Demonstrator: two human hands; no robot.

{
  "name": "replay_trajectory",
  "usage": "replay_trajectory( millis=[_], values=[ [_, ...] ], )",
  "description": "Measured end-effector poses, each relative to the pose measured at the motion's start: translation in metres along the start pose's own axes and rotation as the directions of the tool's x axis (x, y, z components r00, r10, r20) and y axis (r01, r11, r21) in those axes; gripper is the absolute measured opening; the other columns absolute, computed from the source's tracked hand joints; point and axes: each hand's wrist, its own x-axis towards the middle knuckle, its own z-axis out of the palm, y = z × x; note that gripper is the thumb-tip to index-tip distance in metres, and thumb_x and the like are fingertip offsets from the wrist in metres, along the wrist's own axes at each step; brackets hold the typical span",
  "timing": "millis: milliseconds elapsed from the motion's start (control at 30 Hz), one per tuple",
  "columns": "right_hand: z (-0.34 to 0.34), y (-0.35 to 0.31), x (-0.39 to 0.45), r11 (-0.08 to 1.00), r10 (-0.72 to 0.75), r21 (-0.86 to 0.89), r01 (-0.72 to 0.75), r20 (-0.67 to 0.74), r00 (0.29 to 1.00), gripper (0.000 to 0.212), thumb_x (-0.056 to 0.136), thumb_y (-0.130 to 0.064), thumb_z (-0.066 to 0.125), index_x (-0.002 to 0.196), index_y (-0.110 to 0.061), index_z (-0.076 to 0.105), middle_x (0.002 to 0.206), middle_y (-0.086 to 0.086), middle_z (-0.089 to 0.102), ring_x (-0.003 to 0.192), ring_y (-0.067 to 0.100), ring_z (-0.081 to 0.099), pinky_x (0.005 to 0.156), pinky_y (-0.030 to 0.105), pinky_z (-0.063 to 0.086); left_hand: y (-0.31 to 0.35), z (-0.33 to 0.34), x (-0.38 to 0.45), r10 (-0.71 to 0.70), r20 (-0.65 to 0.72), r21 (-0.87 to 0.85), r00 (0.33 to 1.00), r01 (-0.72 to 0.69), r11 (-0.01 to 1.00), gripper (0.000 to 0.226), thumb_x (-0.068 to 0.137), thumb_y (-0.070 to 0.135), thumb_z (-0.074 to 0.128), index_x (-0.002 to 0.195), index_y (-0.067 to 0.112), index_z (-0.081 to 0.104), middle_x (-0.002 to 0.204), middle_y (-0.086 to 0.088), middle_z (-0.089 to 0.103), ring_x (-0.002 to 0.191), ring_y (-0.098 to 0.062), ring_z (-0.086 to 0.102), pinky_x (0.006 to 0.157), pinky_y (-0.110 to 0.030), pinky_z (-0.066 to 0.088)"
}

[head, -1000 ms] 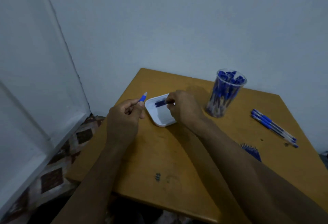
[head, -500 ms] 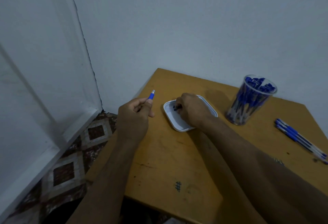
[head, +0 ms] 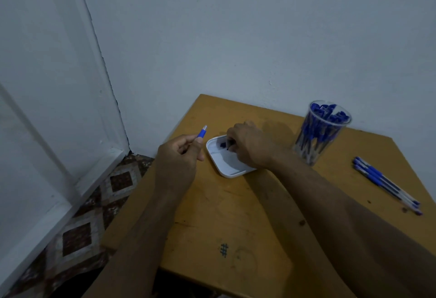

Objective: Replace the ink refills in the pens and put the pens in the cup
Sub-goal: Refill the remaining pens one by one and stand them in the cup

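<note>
1. A wooden counter (head: 236,215) stands pushed into a corner of pale walls, its far edge against the back wall; patterned floor tiles (head: 77,234) show past its left edge.
2. A white tray (head: 224,168) lies near the far-left corner of the counter, with a small dark blue piece (head: 222,144) lying inside it.
3. The right hand (head: 247,146) reaches into the tray from the near-right side, its forearm crossing the middle of the counter; its fingers (head: 232,143) are curled and pinch a small dark part just beside the blue piece.
4. The left hand (head: 179,158) hovers over the left edge, beside the tray but apart from it, fingers curled around a pen (head: 202,132) whose blue tip end points up and away.
5. A clear cup (head: 323,132) full of blue pens stands near the far-right corner, well apart from the tray.
6. Several loose pens (head: 384,182) lie side by side along the right edge.
7. The near half of the counter carries only a small inked hash mark (head: 224,250), between the two forearms.
</note>
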Motion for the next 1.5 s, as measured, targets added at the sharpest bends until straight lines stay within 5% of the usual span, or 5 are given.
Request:
replay_trajectory(
  millis=[200, 367, 667, 1033, 1500],
  values=[
    [-0.039, 0.008, -0.058, 0.995, 0.096, 0.023, -0.095, -0.009, 0.995, 0.029, 0.097, -0.014, 0.057, 0.11, -0.036, 0.045, 0.099, -0.006, 0.059, 0.101, 0.017, 0.045, 0.088, 0.041, 0.033, 0.013, 0.028, -0.018, 0.137, 0.121, -0.057, 0.983, -0.131, 0.99, 0.014, 0.101, 0.023, 0.063, 0.103, 0.034, 0.072, 0.07, -0.004, 0.07, 0.052, -0.006, 0.054, 0.05, -0.027, 0.044],
    [-0.057, 0.027, -0.125, 0.931, 0.135, 0.339, -0.138, 0.033, 0.99, 0.029, 0.099, -0.005, 0.051, 0.109, -0.023, 0.071, 0.098, -0.009, 0.069, 0.092, 0.007, 0.063, 0.08, 0.026, 0.052, 0.019, 0.063, -0.044, 0.108, 0.27, -0.076, 0.957, -0.091, 0.993, 0.013, 0.098, 0.02, 0.067, 0.109, 0.02, 0.074, 0.067, -0.001, 0.071, 0.053, -0.002, 0.056, 0.052, -0.018, 0.044],
    [-0.021, 0.05, -0.211, 0.763, 0.368, 0.629, -0.151, -0.23, 0.901, 0.018, 0.092, -0.03, 0.071, 0.108, -0.029, 0.078, 0.087, -0.014, 0.062, 0.085, 0.001, 0.056, 0.071, 0.012, 0.041, 0.017, 0.096, -0.084, 0.163, 0.508, -0.042, 0.846, -0.165, 0.985, 0.017, 0.096, 0.029, 0.065, 0.11, 0.029, 0.074, 0.071, -0.003, 0.07, 0.064, -0.015, 0.064, 0.059, -0.035, 0.052],
    [-0.015, 0.049, -0.239, 0.141, 0.679, 0.988, 0.056, -0.137, 0.722, 0.022, 0.104, -0.019, 0.055, 0.107, 0.002, 0.056, 0.083, 0.018, 0.075, 0.073, 0.034, 0.075, 0.063, 0.043, 0.063, 0.021, 0.115, -0.105, 0.157, 0.594, -0.036, 0.789, -0.169, 0.985, 0.018, 0.095, 0.028, 0.065, 0.11, 0.033, 0.073, 0.072, 0.001, 0.071, 0.063, -0.004, 0.061, 0.058, -0.016, 0.046],
    [-0.002, 0.034, -0.23, 0.177, 0.707, 0.983, 0.042, -0.157, 0.689, 0.022, 0.103, -0.023, 0.056, 0.102, -0.001, 0.057, 0.083, 0.013, 0.076, 0.076, 0.029, 0.077, 0.064, 0.045, 0.061, 0.022, 0.114, -0.108, 0.168, 0.611, -0.023, 0.774, -0.195, 0.981, 0.023, 0.097, 0.017, 0.065, 0.115, 0.028, 0.072, 0.076, 0.008, 0.071, 0.065, -0.003, 0.063, 0.057, -0.012, 0.046]
  ],
)
